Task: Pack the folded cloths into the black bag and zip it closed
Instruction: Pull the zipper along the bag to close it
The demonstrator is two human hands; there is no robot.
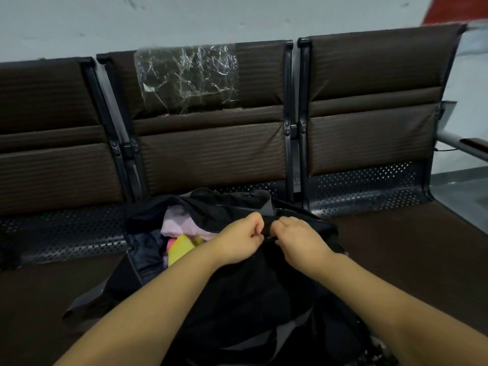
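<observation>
The black bag lies on the middle seat of a bench, its left part gaping. Inside it I see folded cloths: a pale pink one on top, a yellow one below it and a dark blue one at the left. My left hand and my right hand meet at the bag's upper edge, both pinched on the black fabric by the zip. The zip pull itself is hidden between the fingers.
A row of dark brown padded seats with perforated metal bases stands against a pale wall. Crumpled clear plastic sticks to the middle backrest. A grey strap trails off the bag to the left. An armrest is at the right.
</observation>
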